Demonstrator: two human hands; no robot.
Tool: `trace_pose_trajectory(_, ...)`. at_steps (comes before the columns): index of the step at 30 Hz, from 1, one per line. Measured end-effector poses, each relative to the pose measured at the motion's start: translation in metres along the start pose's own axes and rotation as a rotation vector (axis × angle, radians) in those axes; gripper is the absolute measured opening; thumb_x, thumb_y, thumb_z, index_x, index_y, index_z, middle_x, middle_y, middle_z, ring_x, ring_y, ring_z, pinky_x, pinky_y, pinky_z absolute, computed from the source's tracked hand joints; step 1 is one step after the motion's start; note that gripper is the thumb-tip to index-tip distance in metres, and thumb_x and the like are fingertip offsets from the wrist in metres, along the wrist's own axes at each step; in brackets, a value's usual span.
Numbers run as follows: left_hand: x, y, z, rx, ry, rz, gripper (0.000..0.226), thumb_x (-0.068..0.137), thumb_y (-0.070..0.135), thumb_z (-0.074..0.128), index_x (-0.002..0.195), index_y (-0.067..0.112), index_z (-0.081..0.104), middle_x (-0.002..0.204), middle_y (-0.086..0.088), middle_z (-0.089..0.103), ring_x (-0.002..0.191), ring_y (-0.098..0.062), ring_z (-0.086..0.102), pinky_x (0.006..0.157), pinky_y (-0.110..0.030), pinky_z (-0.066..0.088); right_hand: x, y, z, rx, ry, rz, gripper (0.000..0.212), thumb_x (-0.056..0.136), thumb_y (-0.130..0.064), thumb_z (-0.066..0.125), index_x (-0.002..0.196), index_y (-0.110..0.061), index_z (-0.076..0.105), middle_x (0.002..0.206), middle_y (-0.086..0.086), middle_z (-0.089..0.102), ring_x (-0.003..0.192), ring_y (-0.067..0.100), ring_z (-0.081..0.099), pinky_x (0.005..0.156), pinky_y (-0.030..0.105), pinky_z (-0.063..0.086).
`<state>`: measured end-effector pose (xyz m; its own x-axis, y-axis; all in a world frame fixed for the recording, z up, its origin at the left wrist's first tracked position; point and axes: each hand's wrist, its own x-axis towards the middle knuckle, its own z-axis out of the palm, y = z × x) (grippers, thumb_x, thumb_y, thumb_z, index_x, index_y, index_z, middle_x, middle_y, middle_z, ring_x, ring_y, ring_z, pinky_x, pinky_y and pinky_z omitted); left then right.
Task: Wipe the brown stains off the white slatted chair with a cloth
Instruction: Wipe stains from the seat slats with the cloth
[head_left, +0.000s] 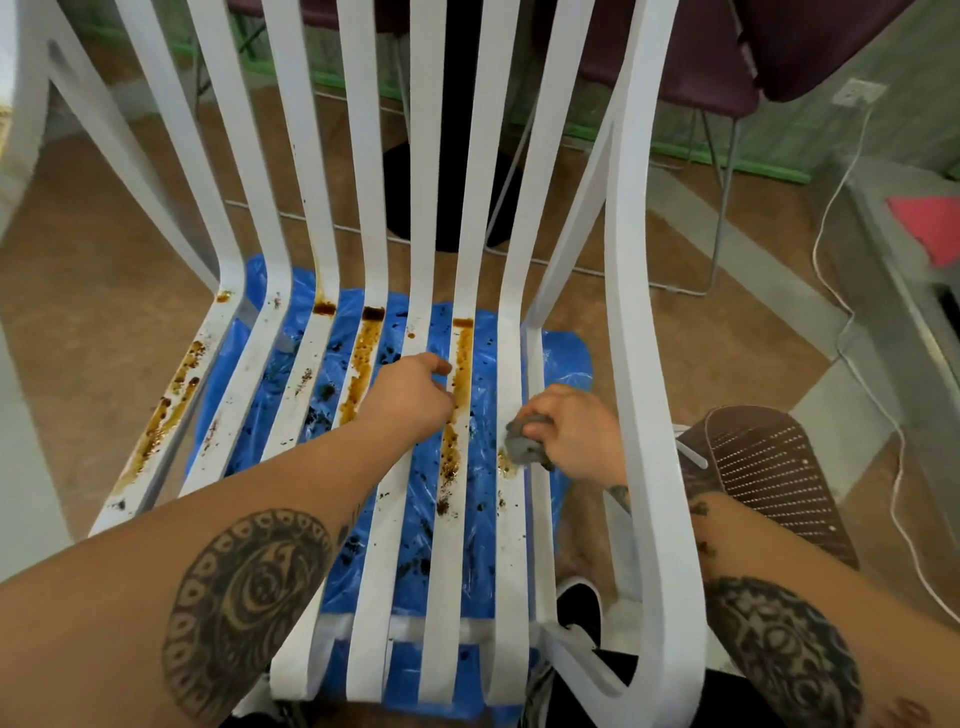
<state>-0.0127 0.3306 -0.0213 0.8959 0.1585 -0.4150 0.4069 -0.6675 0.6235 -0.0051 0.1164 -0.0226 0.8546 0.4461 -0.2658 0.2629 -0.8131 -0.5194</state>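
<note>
The white slatted chair (374, 561) fills the view, its seat slats running toward me. Brown stains (460, 384) streak several slats, heaviest on the far left slat and two middle ones. My right hand (576, 431) grips a crumpled grey cloth (524, 441) and presses it on a stained spot of the second slat from the right. My left hand (410, 397) rests on a middle slat with its fingers curled over the slat's edge, beside a long brown streak.
A blue plastic sheet (483, 545), spotted with dark drips, lies on the floor under the seat. A brown perforated chair (774, 467) stands at the right, with a white cable (893, 457) on the floor. A black table base (447, 197) stands behind the backrest.
</note>
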Motion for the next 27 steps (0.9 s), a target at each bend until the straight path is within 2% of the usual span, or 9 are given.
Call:
trace_pose_trajectory(2,-0.002,-0.001,0.002,-0.015,0.004,-0.002,0.044,0.099,0.013,0.052,0.142,0.022,0.05,0.095,0.007,0.061,0.061,-0.011,0.057,0.045,-0.02,0.042,0.001,0.001,0.0,0.029,0.155,0.075,0.023,0.099,-0.016,0.059,0.118,-0.008,0.071,0.098,0.001,0.059,0.101,0.016,0.062,0.09,0.018,0.042)
trace_pose_trajectory(4,-0.004,-0.004,0.005,-0.033,0.01,-0.006,0.048,0.099,0.009,0.05,0.146,0.022,0.046,0.118,0.001,0.065,0.064,-0.008,0.057,0.045,-0.018,0.04,-0.004,-0.002,0.01,0.037,0.246,0.079,0.026,0.098,-0.027,0.062,0.121,-0.019,0.07,0.106,-0.002,0.059,0.102,0.018,0.06,0.099,0.029,0.043)
trace_pose_trajectory(9,-0.01,-0.011,0.007,-0.062,-0.011,0.002,0.059,0.099,0.002,0.047,0.153,0.022,0.035,0.141,-0.003,0.058,0.095,-0.019,0.061,0.059,-0.024,0.047,-0.016,-0.012,0.036,0.064,0.217,0.013,0.023,0.098,-0.023,0.062,0.117,-0.016,0.073,0.103,0.005,0.056,0.095,0.018,0.056,0.087,0.023,0.039)
trace_pose_trajectory(13,-0.015,-0.009,0.01,-0.037,-0.053,-0.004,0.064,0.099,0.002,0.044,0.158,0.022,0.028,0.148,-0.003,0.052,0.091,-0.024,0.061,0.054,-0.025,0.043,-0.034,-0.012,0.031,-0.061,0.035,-0.083,0.022,0.097,-0.018,0.062,0.114,-0.011,0.074,0.096,0.001,0.051,0.093,0.02,0.054,0.083,0.023,0.037)
trace_pose_trajectory(15,-0.017,-0.009,0.01,-0.021,-0.067,-0.002,0.067,0.099,0.002,0.046,0.159,0.022,0.025,0.152,-0.003,0.048,0.105,-0.028,0.063,0.062,-0.03,0.049,-0.035,-0.009,0.022,-0.057,-0.028,-0.08,0.023,0.096,-0.023,0.063,0.115,-0.018,0.075,0.098,-0.003,0.052,0.096,0.019,0.056,0.083,0.023,0.038)
trace_pose_trajectory(20,-0.024,-0.013,0.005,-0.01,-0.157,0.014,0.076,0.097,0.0,0.05,0.161,0.025,0.018,0.158,0.002,0.04,0.125,-0.028,0.058,0.069,-0.027,0.053,-0.037,-0.017,0.034,0.099,0.163,0.024,0.026,0.094,-0.028,0.067,0.118,-0.02,0.074,0.106,0.005,0.057,0.094,0.015,0.055,0.089,0.025,0.042)
trace_pose_trajectory(22,-0.026,-0.015,0.002,-0.005,-0.209,0.045,0.077,0.097,-0.001,0.048,0.161,0.028,0.015,0.161,0.002,0.036,0.121,-0.026,0.06,0.076,-0.034,0.055,-0.046,-0.02,0.045,0.09,0.154,0.006,0.026,0.095,-0.024,0.066,0.119,-0.016,0.074,0.108,0.008,0.056,0.096,0.018,0.056,0.084,0.017,0.037)
trace_pose_trajectory(25,-0.028,-0.014,-0.001,0.007,-0.265,0.065,0.08,0.096,-0.003,0.043,0.161,0.032,0.012,0.162,0.002,0.033,0.101,-0.021,0.066,0.065,-0.036,0.056,-0.061,-0.017,0.048,0.064,0.113,-0.024,0.026,0.093,-0.02,0.069,0.117,-0.011,0.075,0.106,0.009,0.058,0.098,0.02,0.057,0.076,0.007,0.031)
trace_pose_trajectory(27,-0.029,-0.012,-0.002,0.007,-0.256,0.065,0.078,0.097,-0.003,0.041,0.161,0.03,0.012,0.163,0.001,0.032,0.085,-0.017,0.065,0.055,-0.032,0.051,-0.07,-0.018,0.044,0.061,0.047,-0.067,0.025,0.091,-0.016,0.071,0.115,-0.009,0.076,0.104,0.011,0.06,0.098,0.022,0.058,0.077,0.01,0.034)
